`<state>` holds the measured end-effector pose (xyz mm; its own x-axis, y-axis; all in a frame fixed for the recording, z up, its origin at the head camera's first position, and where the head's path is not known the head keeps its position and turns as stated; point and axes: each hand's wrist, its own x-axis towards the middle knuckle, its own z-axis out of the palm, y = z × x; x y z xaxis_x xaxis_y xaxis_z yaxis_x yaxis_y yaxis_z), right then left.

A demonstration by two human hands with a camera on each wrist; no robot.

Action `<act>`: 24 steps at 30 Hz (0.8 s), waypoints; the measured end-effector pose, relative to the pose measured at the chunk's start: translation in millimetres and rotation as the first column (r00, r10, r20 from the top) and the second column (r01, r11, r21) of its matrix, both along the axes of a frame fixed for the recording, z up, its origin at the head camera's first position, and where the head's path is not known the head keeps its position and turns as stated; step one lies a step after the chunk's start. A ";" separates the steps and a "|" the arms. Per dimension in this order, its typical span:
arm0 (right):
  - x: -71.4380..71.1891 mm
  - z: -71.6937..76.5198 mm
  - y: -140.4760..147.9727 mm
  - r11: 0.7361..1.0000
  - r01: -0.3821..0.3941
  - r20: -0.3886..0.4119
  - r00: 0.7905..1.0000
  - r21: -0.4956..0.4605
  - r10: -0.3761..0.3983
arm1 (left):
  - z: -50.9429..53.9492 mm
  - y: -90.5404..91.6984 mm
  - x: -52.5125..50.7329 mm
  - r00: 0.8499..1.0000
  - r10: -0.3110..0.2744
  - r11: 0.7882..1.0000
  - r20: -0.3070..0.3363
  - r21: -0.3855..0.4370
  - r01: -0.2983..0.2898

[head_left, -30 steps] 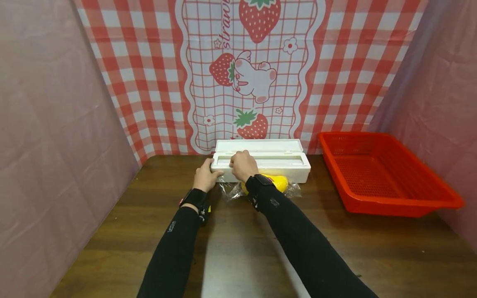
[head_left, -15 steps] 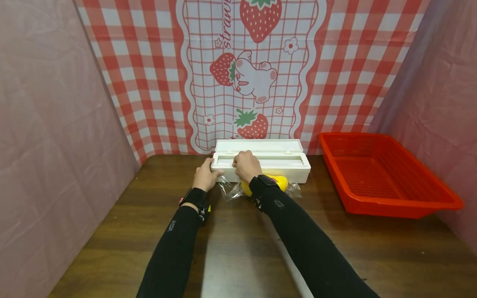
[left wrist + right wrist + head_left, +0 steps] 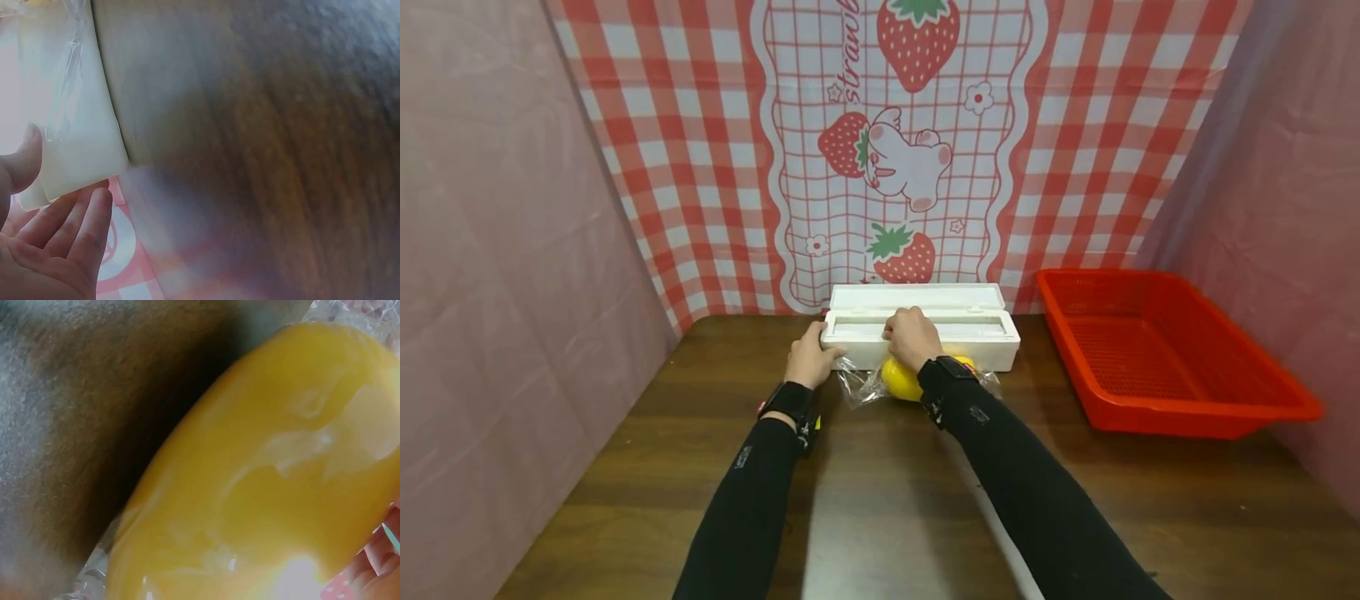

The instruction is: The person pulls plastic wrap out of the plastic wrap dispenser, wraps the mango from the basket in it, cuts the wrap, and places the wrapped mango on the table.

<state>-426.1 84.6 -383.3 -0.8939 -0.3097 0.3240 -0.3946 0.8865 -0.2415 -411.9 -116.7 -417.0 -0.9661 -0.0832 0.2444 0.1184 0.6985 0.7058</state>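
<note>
A long white box (image 3: 996,358), like a cling film dispenser, stands at the back of the table, its lid (image 3: 917,295) raised. My left hand (image 3: 808,360) grips its left end; in the left wrist view the thumb (image 3: 25,159) lies at the front, the fingers (image 3: 90,228) along the end. Curled fingers of my right hand (image 3: 916,340) are at the box's front rim; what the fingertips pinch, if anything, is hidden. Before the box, a smooth yellow object (image 3: 900,380) lies in clear film (image 3: 859,388), partly behind my right wrist. It fills the right wrist view.
A red plastic basket (image 3: 1195,414) stands on the wooden table (image 3: 700,467) to the right. Behind the box hangs a checked strawberry cloth (image 3: 715,167). Pink cloth (image 3: 512,250) closes off both sides.
My right hand has moved to the right along the box's front rim, uncovering more of the yellow object's left end. The left hand keeps its place on the box.
</note>
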 end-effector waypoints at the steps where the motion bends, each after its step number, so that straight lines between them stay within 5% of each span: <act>1: 0.5 -0.3 1.1 1.000 -0.001 0.003 1.000 -0.002 0.001 | -0.2 0.0 0.4 1.000 -0.003 1.000 0.002 0.000 0.003; 24: 1.9 -2.9 22.2 0.999 0.026 -0.008 1.000 -0.043 -0.026 | -0.6 -1.3 0.0 1.000 -0.025 1.000 0.015 0.003 0.025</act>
<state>-424.3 106.8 -386.2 -0.8987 -0.2718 0.3443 -0.3736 0.8855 -0.2761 -411.8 -118.0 -417.6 -0.9715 -0.0596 0.2295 0.1250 0.6938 0.7093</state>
